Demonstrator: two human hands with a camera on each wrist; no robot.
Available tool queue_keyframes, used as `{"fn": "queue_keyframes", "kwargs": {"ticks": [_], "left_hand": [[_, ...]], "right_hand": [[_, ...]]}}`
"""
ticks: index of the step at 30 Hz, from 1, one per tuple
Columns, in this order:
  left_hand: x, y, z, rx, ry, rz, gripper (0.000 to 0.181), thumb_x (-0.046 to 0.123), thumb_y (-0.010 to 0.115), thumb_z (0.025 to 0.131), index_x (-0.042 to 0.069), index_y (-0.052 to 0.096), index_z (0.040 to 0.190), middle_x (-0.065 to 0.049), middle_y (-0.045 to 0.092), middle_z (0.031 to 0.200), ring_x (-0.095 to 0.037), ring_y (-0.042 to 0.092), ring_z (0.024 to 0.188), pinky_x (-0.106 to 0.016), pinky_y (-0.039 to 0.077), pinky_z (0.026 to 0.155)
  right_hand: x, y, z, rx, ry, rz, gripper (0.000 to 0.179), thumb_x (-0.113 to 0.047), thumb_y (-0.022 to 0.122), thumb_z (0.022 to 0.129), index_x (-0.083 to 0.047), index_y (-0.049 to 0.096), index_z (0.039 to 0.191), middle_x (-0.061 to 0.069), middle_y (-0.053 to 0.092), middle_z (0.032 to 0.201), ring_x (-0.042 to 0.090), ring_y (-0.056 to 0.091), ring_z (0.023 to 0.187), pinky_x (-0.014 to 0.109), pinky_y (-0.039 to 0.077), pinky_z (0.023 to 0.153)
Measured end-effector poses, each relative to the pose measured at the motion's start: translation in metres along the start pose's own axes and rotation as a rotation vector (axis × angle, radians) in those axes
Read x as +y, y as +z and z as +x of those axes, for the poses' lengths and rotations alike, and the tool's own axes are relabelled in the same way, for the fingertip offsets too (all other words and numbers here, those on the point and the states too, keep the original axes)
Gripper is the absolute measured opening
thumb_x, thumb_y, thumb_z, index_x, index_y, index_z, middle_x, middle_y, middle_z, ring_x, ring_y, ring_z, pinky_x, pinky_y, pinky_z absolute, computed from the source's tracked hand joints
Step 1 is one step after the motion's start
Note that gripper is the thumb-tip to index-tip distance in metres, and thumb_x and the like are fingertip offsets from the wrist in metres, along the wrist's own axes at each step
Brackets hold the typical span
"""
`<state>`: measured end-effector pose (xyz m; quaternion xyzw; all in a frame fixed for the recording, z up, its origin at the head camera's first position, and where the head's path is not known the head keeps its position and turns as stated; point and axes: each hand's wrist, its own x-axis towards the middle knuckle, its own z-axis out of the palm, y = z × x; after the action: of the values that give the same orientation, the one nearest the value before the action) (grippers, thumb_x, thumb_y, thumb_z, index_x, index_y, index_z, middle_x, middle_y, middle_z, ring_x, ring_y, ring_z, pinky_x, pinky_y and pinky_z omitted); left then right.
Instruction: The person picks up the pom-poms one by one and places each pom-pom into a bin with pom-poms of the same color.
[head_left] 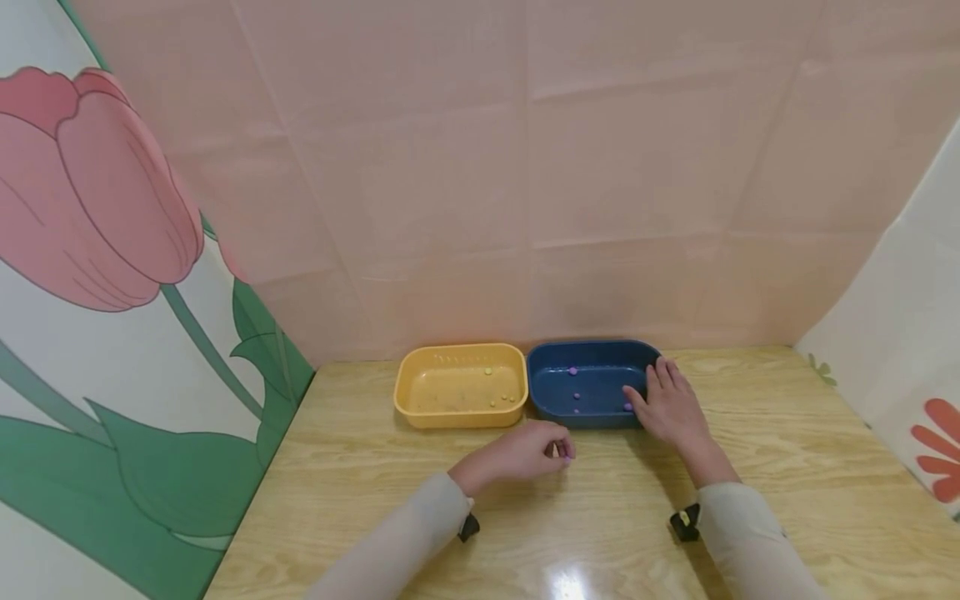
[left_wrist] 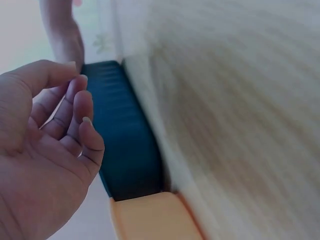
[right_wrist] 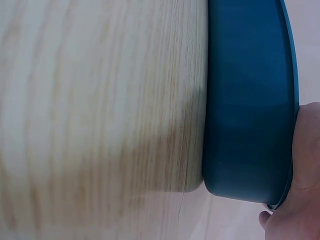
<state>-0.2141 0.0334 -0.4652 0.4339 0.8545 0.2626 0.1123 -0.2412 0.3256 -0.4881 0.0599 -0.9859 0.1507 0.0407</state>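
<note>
My left hand (head_left: 525, 452) is low over the table, just in front of the two trays. Its thumb and index finger pinch a small round purple piece (head_left: 567, 459), mostly hidden by the fingertips in the left wrist view. My right hand (head_left: 675, 410) lies across the right end of the dark blue tray (head_left: 551, 419), fingers extended along the rim and thumb over the inside. In that tray lie several small purple pieces (head_left: 573, 372) of different sizes; one sits near the right thumb. The right wrist view shows this hand (right_wrist: 305, 155) against the tray's rim.
Left of the blue tray, and right up against it, stands a yellow tray (head_left: 457, 420) with several small yellow pieces (head_left: 488, 372). Both stand on a wood-grain table (head_left: 600, 533) near its back edge. Behind is a pink cloth (head_left: 450, 208); flower-printed panels (head_left: 120, 200) flank the table.
</note>
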Motion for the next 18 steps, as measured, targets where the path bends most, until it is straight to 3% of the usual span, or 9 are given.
{"fn": "queue_keyframes", "kwargs": {"ticks": [7,18], "left_hand": [[-0.001,-0.014,0.012,0.075,-0.027,-0.063,0.011,0.018,0.068,0.099,0.011,0.072,0.106,0.014,0.064,0.092,0.001,0.055,0.08,-0.012,0.048,0.072],[-0.011,-0.027,0.033,0.179,-0.154,-0.127,0.009,0.022,0.067,0.1,0.016,0.072,0.105,0.014,0.063,0.09,-0.004,0.056,0.078,-0.018,0.049,0.066]], "right_hand": [[0.0,0.0,-0.001,0.006,0.005,-0.003,0.081,-0.047,0.034,0.109,0.022,0.022,0.149,0.042,0.01,0.158,0.054,0.009,0.149,0.061,0.008,0.121],[0.0,0.001,0.0,0.012,0.007,0.002,0.081,-0.048,0.033,0.109,0.021,0.021,0.15,0.041,0.009,0.159,0.053,0.008,0.149,0.061,0.008,0.121]]}}
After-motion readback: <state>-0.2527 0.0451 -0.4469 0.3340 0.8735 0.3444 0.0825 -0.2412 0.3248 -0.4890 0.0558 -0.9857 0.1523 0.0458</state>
